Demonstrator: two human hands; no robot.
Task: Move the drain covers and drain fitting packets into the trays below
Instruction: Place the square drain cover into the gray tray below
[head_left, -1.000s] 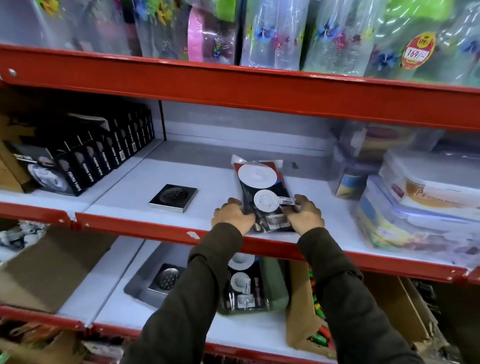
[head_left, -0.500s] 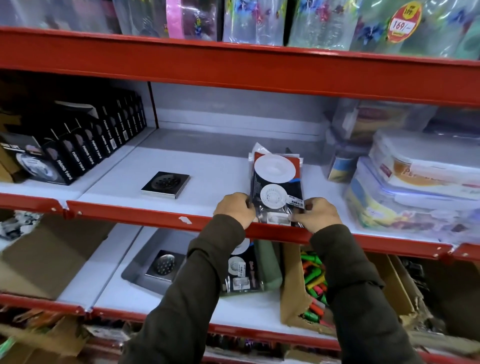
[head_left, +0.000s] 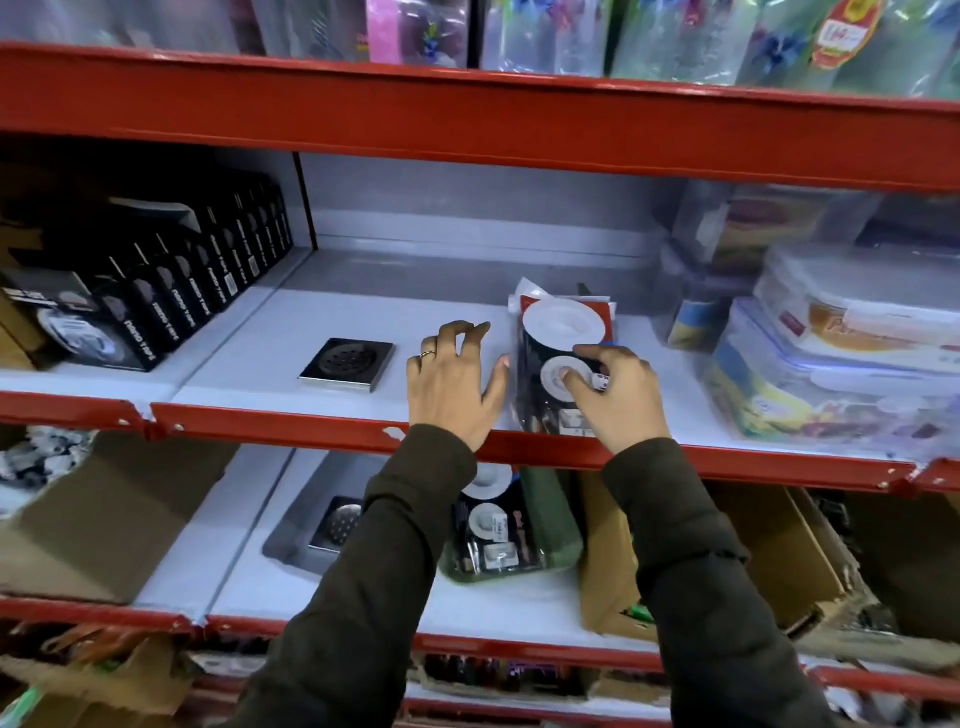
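A stack of drain fitting packets (head_left: 558, 332), black with white discs in clear plastic, lies on the middle shelf near its red front edge. My right hand (head_left: 618, 397) rests on the stack, fingers curled over the lower disc. My left hand (head_left: 454, 384) hovers just left of the stack, fingers spread, holding nothing. A square black drain cover (head_left: 347, 364) lies flat on the same shelf, further left. On the shelf below, a grey tray (head_left: 291, 540) holds another drain cover (head_left: 340, 522), and a green tray (head_left: 550, 525) holds more packets (head_left: 491, 525), partly hidden by my left sleeve.
Black boxed goods (head_left: 156, 291) fill the shelf at left. Clear plastic food containers (head_left: 841, 364) crowd the right. Brown cardboard boxes (head_left: 769, 561) stand on the lower shelf right of the green tray, another (head_left: 104, 519) at left. The red shelf lip (head_left: 311, 428) runs across in front.
My left hand has let go of the packets and opened beside them. My right hand has shifted from the stack's side onto its top. The camera has come closer.
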